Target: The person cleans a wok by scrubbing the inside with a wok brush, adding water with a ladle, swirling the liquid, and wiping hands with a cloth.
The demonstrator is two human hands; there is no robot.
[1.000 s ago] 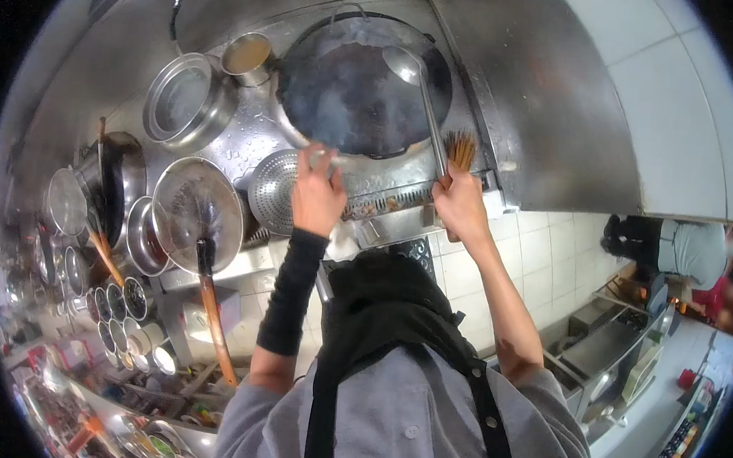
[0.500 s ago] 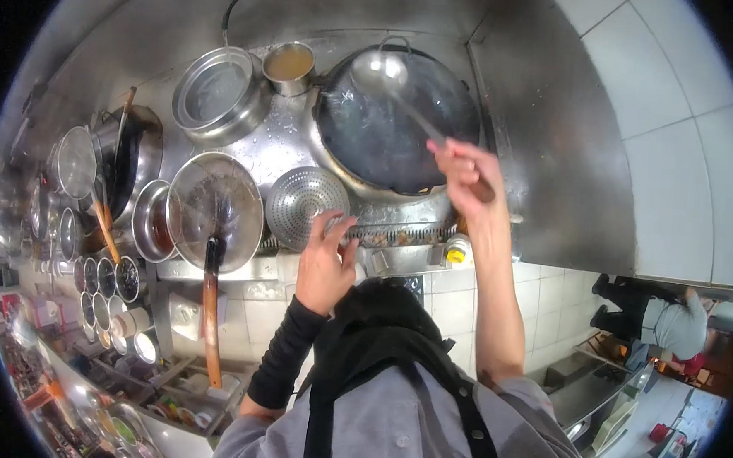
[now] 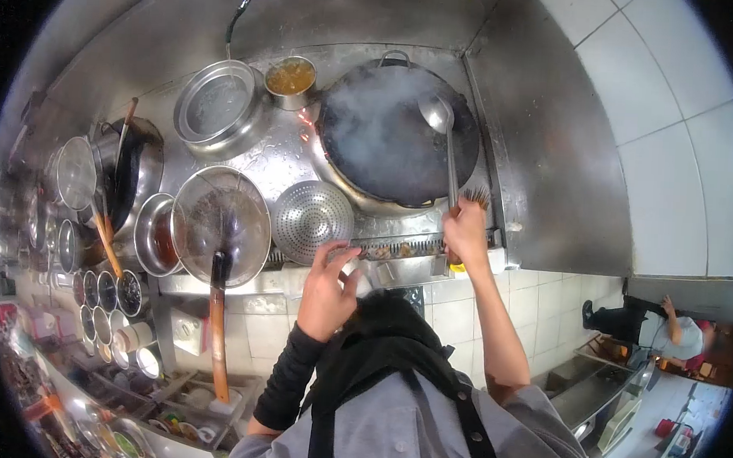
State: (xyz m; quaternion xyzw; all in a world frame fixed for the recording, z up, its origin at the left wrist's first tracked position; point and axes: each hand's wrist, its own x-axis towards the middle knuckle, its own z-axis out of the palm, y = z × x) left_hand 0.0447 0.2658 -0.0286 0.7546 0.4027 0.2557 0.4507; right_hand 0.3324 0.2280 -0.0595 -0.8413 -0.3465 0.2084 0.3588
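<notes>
My right hand (image 3: 465, 232) is closed around the handle of a long metal ladle (image 3: 453, 163), whose bowl hangs over the right side of a large black wok (image 3: 387, 151). White smoke spreads over the wok's left half. Beside my right fingers stick up the stiff brown bristles of a brush (image 3: 476, 197); whether the hand touches it I cannot tell. My left hand (image 3: 326, 297), fingers loosely bent and apart, holds nothing. It hovers just below a round perforated metal strainer (image 3: 312, 222).
Orange glow shows at the wok's left edge. Behind stand a small pot of yellowish liquid (image 3: 291, 77) and a wide metal pot (image 3: 215, 109). A mesh strainer (image 3: 222, 213) rests over the counter's left, its wooden handle jutting forward. Another person (image 3: 676, 338) is far right.
My right hand has come down with the ladle, whose bowl has swung right across the wok. Smoke has thickened, and orange glow now shows at the wok's left edge. My left hand stays about the same.
</notes>
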